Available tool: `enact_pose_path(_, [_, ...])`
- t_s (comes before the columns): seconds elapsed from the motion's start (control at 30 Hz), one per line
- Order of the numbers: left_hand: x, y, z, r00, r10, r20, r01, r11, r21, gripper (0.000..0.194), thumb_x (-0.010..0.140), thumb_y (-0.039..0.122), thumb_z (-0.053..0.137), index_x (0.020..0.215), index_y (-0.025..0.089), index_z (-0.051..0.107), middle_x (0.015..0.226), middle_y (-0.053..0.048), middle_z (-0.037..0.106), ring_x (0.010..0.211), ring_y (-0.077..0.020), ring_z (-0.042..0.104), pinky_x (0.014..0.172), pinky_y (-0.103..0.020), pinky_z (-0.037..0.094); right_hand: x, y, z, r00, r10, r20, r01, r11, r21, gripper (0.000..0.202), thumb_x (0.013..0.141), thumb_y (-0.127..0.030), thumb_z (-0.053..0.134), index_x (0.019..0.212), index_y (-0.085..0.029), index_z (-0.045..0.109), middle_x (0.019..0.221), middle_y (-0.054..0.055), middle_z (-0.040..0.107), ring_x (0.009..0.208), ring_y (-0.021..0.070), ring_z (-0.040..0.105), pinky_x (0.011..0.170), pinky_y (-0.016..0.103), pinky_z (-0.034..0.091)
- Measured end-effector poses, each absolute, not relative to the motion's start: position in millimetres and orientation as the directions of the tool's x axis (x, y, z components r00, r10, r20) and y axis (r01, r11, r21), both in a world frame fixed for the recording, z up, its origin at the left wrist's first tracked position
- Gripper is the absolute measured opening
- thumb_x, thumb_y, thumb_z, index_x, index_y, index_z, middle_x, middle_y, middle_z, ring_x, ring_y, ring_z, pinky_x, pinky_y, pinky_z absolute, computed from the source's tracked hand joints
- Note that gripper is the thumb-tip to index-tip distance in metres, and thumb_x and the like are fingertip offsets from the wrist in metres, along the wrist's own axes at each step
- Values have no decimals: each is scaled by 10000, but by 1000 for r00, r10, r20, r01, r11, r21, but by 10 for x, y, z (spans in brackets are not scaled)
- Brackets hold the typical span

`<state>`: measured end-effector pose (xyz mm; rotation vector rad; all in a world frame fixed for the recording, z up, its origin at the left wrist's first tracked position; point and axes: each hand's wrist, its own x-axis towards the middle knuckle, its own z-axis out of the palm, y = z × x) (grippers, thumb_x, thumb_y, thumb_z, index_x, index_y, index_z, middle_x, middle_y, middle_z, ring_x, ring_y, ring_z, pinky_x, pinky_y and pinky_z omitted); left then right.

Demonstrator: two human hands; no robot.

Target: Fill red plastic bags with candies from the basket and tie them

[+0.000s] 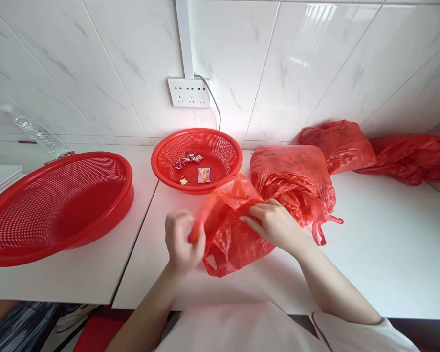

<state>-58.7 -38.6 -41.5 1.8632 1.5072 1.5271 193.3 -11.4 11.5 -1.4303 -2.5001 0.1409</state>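
A thin red plastic bag [229, 239] lies crumpled between my hands near the front of the white table. My left hand [183, 239], a little blurred, is closed on the bag's left edge. My right hand [271, 222] has its fingers bent together on the bag's upper right part, the thumb pointing left. Behind the bag stands a round red basket [163, 172] with a few small wrapped pieces inside, one of them a pale packet [204, 175]. Touching the bag's right side is a bulky bundle of red plastic bags [289, 166].
A larger red basket [121, 200] stands at the left, with a clear bottle [40, 134] behind it. Two more red bag bundles [341, 146] [414, 156] lie at the back right. A socket strip [188, 93] is on the tiled wall. Part of another person shows at the lower left.
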Motion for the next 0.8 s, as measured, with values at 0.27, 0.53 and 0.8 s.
enact_pose_path(0.27, [-514, -444, -707, 382, 898, 218, 815, -439, 380, 282, 938, 189, 397, 1124, 228, 605, 1129, -99, 649, 994, -223, 639, 835, -373, 524, 2020, -92, -38, -556, 831, -18, 729, 477, -490, 1234, 626, -298, 817, 1530, -366, -20, 1614, 44, -74, 1452, 328, 190, 1016, 421, 442])
enact_pose_path(0.53, [-582, -277, -635, 382, 903, 194, 576, -397, 714, 225, 905, 317, 538, 721, 188, 555, 1274, -99, 550, 1209, -246, 513, 1012, -401, 420, 2166, 15, -389, -614, 782, -106, 643, 417, -643, 1049, 761, -113, 613, 1532, -339, -62, 1526, 112, 336, 1203, 266, 560, 924, 389, 514])
enact_pose_path(0.8, [-830, -133, -74, 11, 963, 270, -306, -254, 917, 316, 894, 357, 560, 647, 166, 510, 1082, -85, 664, 865, -186, 641, 762, -321, 519, 2535, -137, 336, -420, 896, 143, 648, 406, -644, 862, 731, -88, 584, 1495, -338, 272, 1359, 41, 555, 1108, 245, 625, 857, 362, 560])
